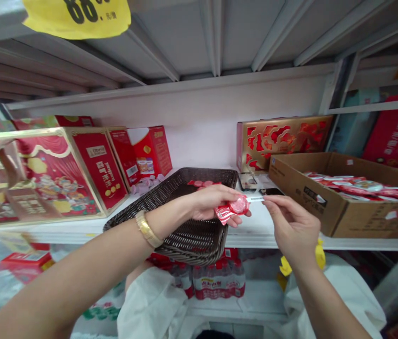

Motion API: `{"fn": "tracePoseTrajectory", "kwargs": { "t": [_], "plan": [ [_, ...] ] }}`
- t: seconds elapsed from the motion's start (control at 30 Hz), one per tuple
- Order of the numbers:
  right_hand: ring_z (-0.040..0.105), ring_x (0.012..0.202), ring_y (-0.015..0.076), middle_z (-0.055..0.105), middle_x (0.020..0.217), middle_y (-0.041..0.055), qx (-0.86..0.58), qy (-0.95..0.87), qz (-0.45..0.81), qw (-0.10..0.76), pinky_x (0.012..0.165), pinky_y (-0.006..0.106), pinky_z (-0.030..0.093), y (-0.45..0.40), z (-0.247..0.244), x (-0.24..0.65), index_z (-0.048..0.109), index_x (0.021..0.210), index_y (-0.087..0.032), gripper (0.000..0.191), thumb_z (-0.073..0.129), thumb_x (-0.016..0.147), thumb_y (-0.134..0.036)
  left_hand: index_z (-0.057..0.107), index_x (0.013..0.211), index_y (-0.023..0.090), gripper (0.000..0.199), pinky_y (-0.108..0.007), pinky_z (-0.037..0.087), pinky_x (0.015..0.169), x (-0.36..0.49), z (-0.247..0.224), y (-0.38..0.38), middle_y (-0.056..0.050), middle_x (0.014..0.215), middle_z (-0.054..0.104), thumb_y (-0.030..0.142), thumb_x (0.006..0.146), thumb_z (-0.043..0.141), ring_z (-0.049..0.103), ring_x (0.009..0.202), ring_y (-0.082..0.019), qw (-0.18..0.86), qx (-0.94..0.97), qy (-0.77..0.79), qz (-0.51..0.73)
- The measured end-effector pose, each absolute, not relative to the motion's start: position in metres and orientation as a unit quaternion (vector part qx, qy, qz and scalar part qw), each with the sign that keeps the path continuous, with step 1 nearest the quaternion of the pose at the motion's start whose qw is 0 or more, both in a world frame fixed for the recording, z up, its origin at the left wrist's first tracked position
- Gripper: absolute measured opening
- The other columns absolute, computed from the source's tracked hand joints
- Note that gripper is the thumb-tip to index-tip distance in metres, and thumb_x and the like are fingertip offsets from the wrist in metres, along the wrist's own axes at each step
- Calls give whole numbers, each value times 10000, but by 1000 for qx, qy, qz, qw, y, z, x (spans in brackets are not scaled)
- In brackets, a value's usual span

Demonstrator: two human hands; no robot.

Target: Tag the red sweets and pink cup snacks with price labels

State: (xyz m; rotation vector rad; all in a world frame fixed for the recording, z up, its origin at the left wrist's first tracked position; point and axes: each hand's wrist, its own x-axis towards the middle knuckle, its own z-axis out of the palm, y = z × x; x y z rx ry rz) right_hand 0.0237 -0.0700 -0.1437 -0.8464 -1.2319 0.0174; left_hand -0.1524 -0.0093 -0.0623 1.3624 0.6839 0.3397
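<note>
the left hand (216, 201), fingers loosely curled, held a red packet (238, 205) by a wicker basket's (199, 255) right edge; the right hand (292, 228) pinched a white strip (256, 199) beside it. a cardboard box (371, 222) stood right, a gift box (88, 174) left, a golden box (283, 139) behind.
</note>
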Motion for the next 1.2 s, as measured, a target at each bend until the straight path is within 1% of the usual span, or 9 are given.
{"fn": "tracePoseTrajectory", "kwargs": {
  "t": [0.1, 0.2, 0.37, 0.43, 0.63, 0.9, 1.0, 1.13, 1.2],
  "plan": [
    [667, 745, 161, 726, 825, 27, -367, -607, -18, 704, 687, 287, 534, -69, -146, 17, 731, 838, -225, 90, 647, 837, -192, 630, 968, 87, 291, -291, 547, 608, -153, -65, -6, -108, 838, 709, 266, 931, 402, 660, 584, -144, 734, 595, 296, 143],
    [666, 754, 170, 718, 811, 31, -354, -629, -39, 691, 694, 305, 528, -68, -147, 11, 730, 867, -231, 112, 633, 845, -178, 630, 921, 91, 306, -285, 553, 599, -152, -66, -6, -91, 790, 701, 270, 935, 382, 665, 583, -150, 741, 591, 285, 141],
    [617, 728, 162, 658, 784, 32, -364, -644, -72, 669, 684, 317, 497, -66, -146, 6, 737, 870, -234, 122, 629, 848, -184, 631, 940, 116, 129, -286, 561, 650, -154, -68, -9, -36, 735, 682, 193, 852, 577, 668, 583, -132, 710, 622, 288, 157],
    [574, 710, 152, 600, 754, 21, -369, -645, -67, 666, 659, 302, 471, -67, -145, 7, 740, 866, -236, 108, 643, 840, -198, 633, 962, 126, 161, -298, 563, 691, -155, -68, -10, -19, 733, 675, 150, 803, 644, 672, 597, -124, 705, 635, 276, 150],
    [530, 727, 148, 580, 797, 10, -390, -594, 98, 696, 690, 306, 432, -67, -147, 12, 657, 1082, -217, 231, 595, 874, -298, 639, 1024, 136, 244, -316, 560, 734, -157, -66, -14, -38, 850, 687, 212, 798, 687, 685, 649, -123, 699, 658, 238, 145],
    [540, 712, 151, 615, 780, 9, -405, -559, 220, 689, 687, 307, 428, -66, -147, 3, 670, 996, -207, 227, 655, 816, -345, 645, 1016, 107, 243, -268, 550, 638, -155, -69, -14, -55, 787, 697, 96, 796, 542, 700, 640, -148, 698, 659, 233, 153],
    [562, 737, 158, 644, 830, 24, -387, -547, 253, 698, 692, 310, 442, -66, -149, 3, 669, 1001, -210, 221, 632, 835, -351, 643, 1040, 116, 257, -268, 553, 646, -156, -69, -13, -55, 820, 702, 100, 797, 562, 705, 651, -150, 703, 659, 223, 148],
    [544, 704, 149, 625, 764, 7, -394, -541, 236, 705, 701, 310, 449, -64, -151, 3, 663, 1016, -200, 268, 686, 793, -347, 639, 1099, 116, 289, -285, 561, 698, -157, -69, -13, -69, 861, 708, 138, 813, 604, 707, 682, -146, 699, 666, 217, 144],
    [552, 713, 152, 644, 793, 20, -398, -542, 232, 703, 716, 319, 460, -64, -151, 2, 668, 1009, -193, 276, 693, 785, -352, 627, 1142, 118, 329, -295, 563, 721, -157, -69, -13, -75, 860, 712, 150, 815, 620, 707, 693, -148, 695, 668, 223, 147]
  ]
}}
